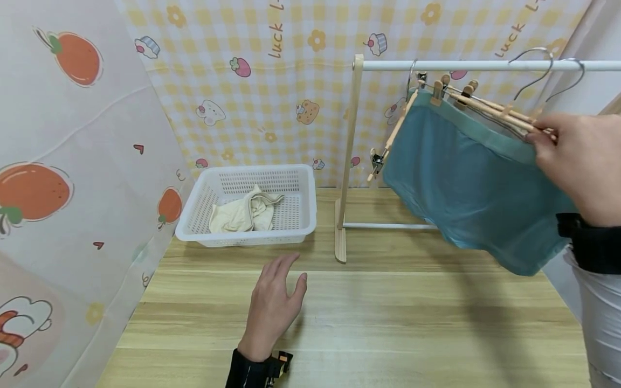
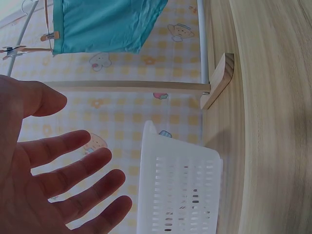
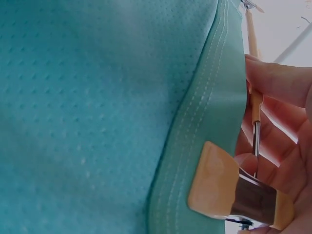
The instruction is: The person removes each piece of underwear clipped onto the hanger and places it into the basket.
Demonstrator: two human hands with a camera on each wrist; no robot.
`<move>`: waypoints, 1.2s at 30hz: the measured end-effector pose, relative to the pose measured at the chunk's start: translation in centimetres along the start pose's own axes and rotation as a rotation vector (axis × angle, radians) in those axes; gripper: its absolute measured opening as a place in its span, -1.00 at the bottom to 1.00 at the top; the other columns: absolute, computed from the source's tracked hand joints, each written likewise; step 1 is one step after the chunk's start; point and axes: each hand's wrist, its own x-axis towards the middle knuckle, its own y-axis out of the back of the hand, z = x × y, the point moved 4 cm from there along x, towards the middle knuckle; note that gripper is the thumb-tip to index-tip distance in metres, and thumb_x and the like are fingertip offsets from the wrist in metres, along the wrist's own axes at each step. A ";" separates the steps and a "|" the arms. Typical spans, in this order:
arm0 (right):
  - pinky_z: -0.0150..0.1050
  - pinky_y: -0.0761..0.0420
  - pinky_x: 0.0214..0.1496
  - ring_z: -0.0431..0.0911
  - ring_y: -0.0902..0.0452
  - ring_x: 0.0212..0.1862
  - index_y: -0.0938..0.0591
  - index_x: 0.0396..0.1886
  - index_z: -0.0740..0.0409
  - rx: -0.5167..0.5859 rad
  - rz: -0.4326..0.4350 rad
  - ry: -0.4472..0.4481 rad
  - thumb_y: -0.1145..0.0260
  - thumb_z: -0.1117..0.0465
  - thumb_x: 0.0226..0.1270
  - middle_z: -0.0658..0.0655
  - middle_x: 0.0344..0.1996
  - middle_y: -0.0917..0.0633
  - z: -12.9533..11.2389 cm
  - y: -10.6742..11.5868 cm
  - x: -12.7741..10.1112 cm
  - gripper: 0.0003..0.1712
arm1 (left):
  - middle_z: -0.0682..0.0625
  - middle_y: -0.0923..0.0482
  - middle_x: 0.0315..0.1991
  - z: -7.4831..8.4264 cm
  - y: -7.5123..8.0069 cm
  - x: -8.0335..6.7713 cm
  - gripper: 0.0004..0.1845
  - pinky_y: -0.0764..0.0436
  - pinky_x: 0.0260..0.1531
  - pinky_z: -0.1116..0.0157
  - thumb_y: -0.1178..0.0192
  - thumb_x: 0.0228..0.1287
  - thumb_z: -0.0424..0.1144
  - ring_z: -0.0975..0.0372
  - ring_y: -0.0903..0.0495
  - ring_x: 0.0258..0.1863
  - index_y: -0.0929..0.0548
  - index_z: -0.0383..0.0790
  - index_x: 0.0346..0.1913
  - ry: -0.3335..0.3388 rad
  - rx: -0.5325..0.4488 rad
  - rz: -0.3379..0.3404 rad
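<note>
My right hand (image 1: 572,156) grips the end of a wooden clip hanger (image 1: 490,108) that hangs from the white rail (image 1: 485,66). Teal shorts (image 1: 475,183) are clipped to it by the waistband. In the right wrist view the teal fabric (image 3: 97,112) fills the frame, a wooden clip (image 3: 234,195) bites the waistband, and my fingers (image 3: 278,122) curl round the hanger bar. My left hand (image 1: 274,304) hovers over the wooden table (image 1: 388,323), fingers spread and holding nothing, just in front of the white basket (image 1: 301,215). The left wrist view shows the open palm (image 2: 44,180).
A cream garment (image 1: 245,213) lies in the white basket. The rack's wooden upright (image 1: 350,156) and foot (image 1: 340,237) stand mid-table. Several more hangers (image 1: 543,70) hang on the rail. Printed curtains (image 1: 73,161) close off the left and back.
</note>
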 end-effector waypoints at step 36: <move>-0.27 -0.20 -0.57 0.27 -0.49 -0.59 -0.67 -0.08 0.60 0.022 0.104 0.079 -0.34 0.48 0.50 0.64 -0.32 -0.67 0.0 -1.9 -7.4 -0.83 | -0.13 -0.71 0.23 -0.7 -0.2 -0.1 -0.54 -0.73 0.10 -0.05 -0.42 0.43 -0.19 -0.01 -0.66 0.25 -0.69 -0.22 0.32 0.019 -0.015 -0.014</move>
